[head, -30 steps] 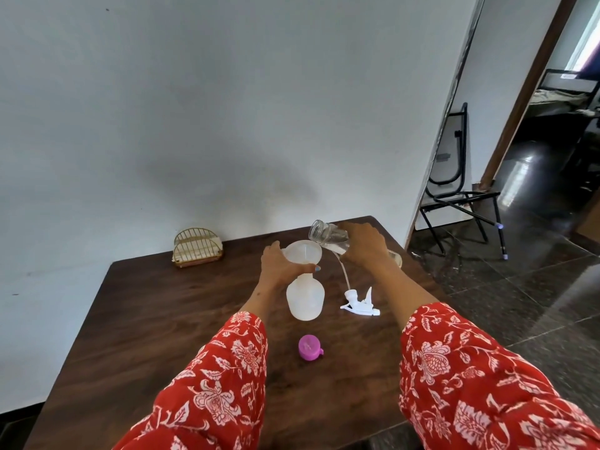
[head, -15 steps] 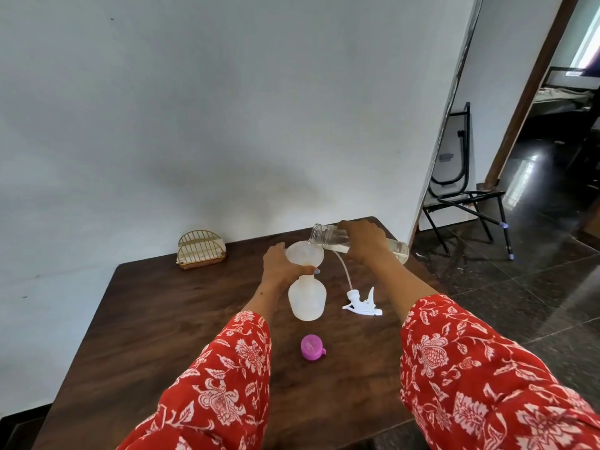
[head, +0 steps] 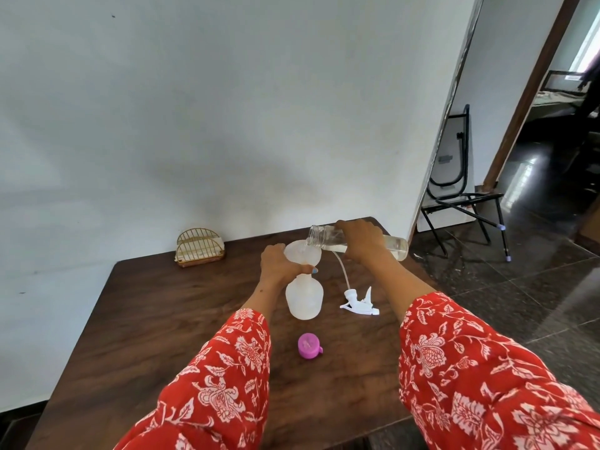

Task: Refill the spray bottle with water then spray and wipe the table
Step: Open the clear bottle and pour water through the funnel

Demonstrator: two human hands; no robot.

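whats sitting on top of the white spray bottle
A translucent funnel sits in the spray bottle neck, steadied by the left hand. The clear bottle mouth tips over it. The hand's grip hides the neck joint.

Red white-floral sleeves [head: 224, 381], dark brown wood-grain table [head: 146, 319], pink cap [head: 309, 345], white trigger head [head: 358, 305]

Wooden table [head: 136, 319] bears spray bottle [head: 304, 300], trigger head [head: 358, 305], pink cap [head: 308, 345], rack [head: 198, 247].

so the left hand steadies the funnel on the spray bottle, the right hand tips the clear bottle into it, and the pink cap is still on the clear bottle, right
Not quite. The head view shows the pink cap lying on the table, off the clear bottle. The rest holds: left hand steadies the funnel on the spray bottle, right hand tips the clear bottle.
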